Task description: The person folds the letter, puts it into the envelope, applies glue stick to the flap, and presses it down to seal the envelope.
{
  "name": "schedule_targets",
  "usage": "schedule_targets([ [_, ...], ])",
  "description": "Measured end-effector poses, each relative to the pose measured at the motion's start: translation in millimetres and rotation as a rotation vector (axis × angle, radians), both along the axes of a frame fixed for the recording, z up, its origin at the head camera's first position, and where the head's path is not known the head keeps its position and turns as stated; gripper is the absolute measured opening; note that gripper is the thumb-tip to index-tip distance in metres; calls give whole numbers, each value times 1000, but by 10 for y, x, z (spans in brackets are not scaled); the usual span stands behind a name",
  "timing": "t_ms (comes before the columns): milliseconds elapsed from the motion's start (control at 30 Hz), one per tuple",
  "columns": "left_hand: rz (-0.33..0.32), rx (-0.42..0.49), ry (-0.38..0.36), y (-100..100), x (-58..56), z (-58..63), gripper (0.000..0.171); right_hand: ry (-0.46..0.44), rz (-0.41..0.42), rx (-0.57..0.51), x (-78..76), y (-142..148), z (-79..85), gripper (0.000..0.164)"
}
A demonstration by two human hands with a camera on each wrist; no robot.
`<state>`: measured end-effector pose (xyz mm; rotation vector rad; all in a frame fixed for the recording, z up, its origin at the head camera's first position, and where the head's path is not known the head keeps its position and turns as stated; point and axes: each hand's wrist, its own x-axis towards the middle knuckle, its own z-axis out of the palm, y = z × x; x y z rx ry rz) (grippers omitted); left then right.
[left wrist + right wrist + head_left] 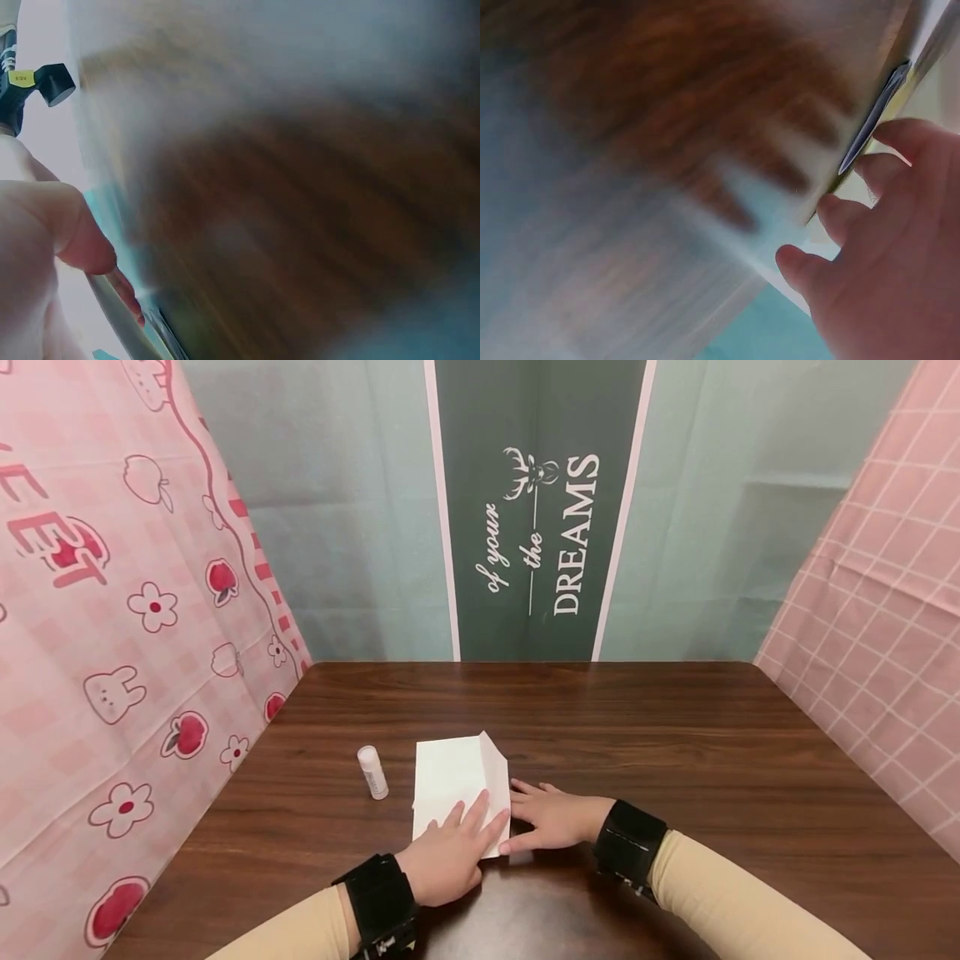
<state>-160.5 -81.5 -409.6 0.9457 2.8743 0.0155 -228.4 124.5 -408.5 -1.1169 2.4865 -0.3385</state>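
Observation:
A folded white paper lies on the wooden table, with a narrow slanted flap along its right side. My left hand rests on the paper's lower part, its fingers spread and pointing towards the flap. At the paper's right edge, my right hand lies with fingers extended and the thumb by the lower right corner. Whether the right fingertips press the paper or only the table, I cannot tell. Each wrist view shows part of its hand, the left and the right, low over the glossy tabletop.
A white capped glue stick lies left of the paper. The dark wooden table reaches back to a green and grey-blue cloth. Pink patterned cloths hang at the left and right.

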Motion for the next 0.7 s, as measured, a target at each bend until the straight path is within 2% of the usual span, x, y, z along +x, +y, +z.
schedule_targets([
  [133,-8,60,3,-74,-7,39,72,-1,36,-14,-6,-22,13,79],
  [367,-49,265,114,-260,-66,206,73,45,100,-22,2,-150,43,84],
  [467,-50,312,136,-311,-83,270,71,63,119,5,11,-235,43,83],
  [567,-51,306,119,-332,-89,277,70,69,104,57,26,-276,45,81],
  [700,-62,215,92,-349,-68,222,69,75,69,108,47,-248,56,79],
])
